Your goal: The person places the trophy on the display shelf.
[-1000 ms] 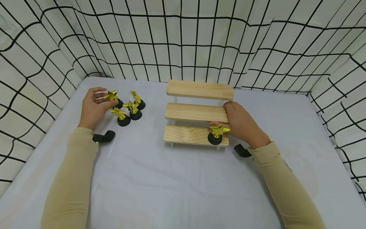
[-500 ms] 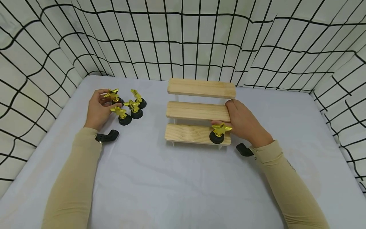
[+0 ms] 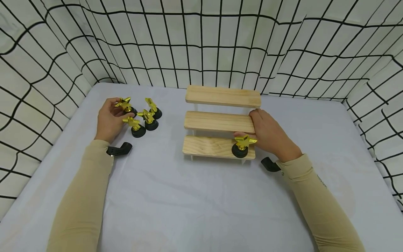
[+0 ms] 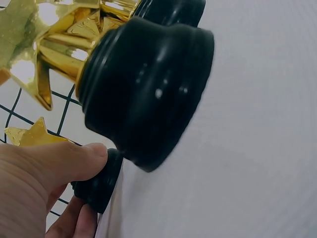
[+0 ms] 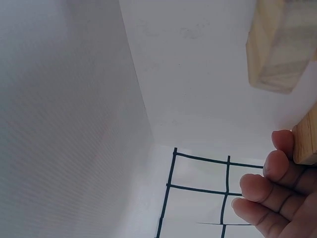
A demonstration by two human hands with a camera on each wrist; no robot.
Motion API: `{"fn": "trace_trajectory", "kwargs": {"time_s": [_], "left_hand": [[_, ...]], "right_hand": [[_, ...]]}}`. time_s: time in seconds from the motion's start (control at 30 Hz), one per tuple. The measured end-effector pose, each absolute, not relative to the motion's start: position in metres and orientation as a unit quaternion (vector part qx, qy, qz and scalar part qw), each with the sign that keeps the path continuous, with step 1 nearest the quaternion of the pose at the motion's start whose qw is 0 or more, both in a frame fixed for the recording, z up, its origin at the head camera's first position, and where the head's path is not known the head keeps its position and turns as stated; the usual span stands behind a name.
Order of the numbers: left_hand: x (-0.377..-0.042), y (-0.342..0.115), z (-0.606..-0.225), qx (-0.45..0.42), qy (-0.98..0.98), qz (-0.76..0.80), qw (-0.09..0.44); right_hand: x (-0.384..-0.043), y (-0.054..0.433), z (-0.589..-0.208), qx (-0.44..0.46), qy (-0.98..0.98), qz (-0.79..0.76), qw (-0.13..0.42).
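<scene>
My left hand, at the back left, pinches the black base of a gold star trophy between thumb and fingers. In the left wrist view, the thumb lies across that black base; a nearer trophy looms large in front. Beside this hand stand three more star trophies, the closest one just to its right. My right hand grips the right end of a three-tier wooden display stand at its middle shelf. Another star trophy stands on the right of the bottom shelf.
The top shelf stands at the back, near a black wire grid that surrounds the white-covered table. Black camera mounts hang at the left wrist and at the right wrist.
My left hand has moved slightly right and its fingers have drawn in around the trophy's base. The right hand keeps its grip on the stand; the whole view has shifted slightly.
</scene>
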State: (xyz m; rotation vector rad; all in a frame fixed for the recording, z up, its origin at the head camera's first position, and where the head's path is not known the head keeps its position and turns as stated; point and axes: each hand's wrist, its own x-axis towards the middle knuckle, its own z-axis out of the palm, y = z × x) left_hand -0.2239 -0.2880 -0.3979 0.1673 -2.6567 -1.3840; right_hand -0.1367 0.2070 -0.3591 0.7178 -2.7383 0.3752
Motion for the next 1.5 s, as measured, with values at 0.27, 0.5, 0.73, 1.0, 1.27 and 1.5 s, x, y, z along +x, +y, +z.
{"fn": "trace_trajectory", "kwargs": {"time_s": [0.27, 0.5, 0.73, 1.0, 1.27, 1.5], "left_hand": [[-0.222, -0.288, -0.396, 0.053, -0.891, -0.445, 0.076], [-0.221, -0.287, -0.395, 0.048, -0.892, -0.442, 0.079], [-0.220, -0.286, -0.393, 0.050, -0.893, -0.438, 0.085], [-0.220, -0.289, -0.394, 0.070, -0.878, -0.466, 0.082], [-0.216, -0.297, -0.387, 0.075, -0.882, -0.458, 0.081], [-0.217, -0.300, -0.377, 0.060, -0.893, -0.439, 0.076]], "right_hand": [[-0.138, 0.208, -0.358, 0.253, -0.946, 0.133, 0.156], [-0.137, 0.209, -0.357, 0.250, -0.946, 0.133, 0.155], [-0.136, 0.208, -0.355, 0.242, -0.952, 0.134, 0.133], [-0.139, 0.207, -0.353, 0.249, -0.950, 0.133, 0.131], [-0.137, 0.203, -0.354, 0.256, -0.948, 0.123, 0.142], [-0.135, 0.205, -0.356, 0.257, -0.946, 0.116, 0.158]]}}
